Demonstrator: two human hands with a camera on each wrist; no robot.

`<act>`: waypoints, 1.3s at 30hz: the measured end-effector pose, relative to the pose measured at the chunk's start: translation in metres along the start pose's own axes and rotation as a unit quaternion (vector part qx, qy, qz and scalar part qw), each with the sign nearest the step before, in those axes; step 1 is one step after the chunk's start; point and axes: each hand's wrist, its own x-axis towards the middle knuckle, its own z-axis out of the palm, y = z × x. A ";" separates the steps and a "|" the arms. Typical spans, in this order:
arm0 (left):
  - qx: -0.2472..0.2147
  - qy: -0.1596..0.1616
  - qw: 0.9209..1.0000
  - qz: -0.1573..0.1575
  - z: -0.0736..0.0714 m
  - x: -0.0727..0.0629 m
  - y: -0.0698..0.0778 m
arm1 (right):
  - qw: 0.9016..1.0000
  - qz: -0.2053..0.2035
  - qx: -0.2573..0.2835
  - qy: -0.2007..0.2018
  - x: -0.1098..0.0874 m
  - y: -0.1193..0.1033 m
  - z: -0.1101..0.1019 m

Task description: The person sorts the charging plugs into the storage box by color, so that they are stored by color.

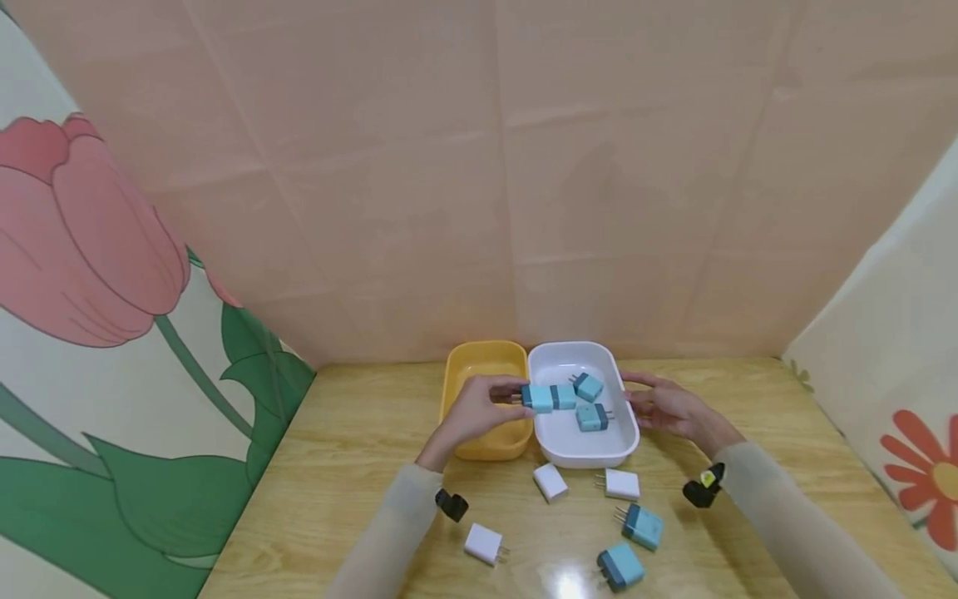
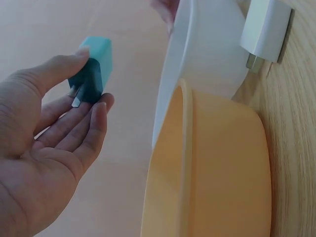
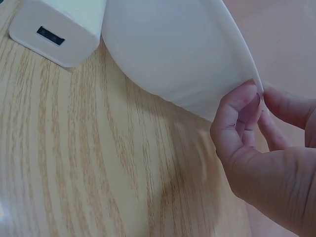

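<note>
Between thumb and fingers my left hand (image 1: 476,409) pinches a two-tone blue charger plug (image 2: 95,66), its metal prongs pointing back toward the palm. In the head view this plug overlaps the left wall of the white tray (image 1: 550,445). Three more blue charger plugs (image 1: 593,418) lie inside that tray. At the tray's right side, my right hand (image 1: 669,408) grips the rim; the right wrist view shows thumb and index finger (image 3: 236,106) pinching its edge. The yellow tray (image 1: 490,453) stands beside the white one, below my left hand.
On the wooden table (image 1: 344,499) in front of the trays lie three white charger plugs (image 1: 484,543) and two blue ones (image 1: 621,566). A pinkish sheet (image 1: 389,208) rises behind the trays. Flower-patterned sheets (image 1: 112,225) stand at both sides.
</note>
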 end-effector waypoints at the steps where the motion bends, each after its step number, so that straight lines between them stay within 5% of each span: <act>1: 0.000 0.002 1.000 0.000 0.000 0.001 0.000 | 1.000 0.000 0.001 0.000 0.000 0.000 0.000; 39: 0.076 -0.009 0.997 -0.002 0.014 0.058 0.007 | 1.000 -0.002 0.022 -0.003 0.000 0.002 0.000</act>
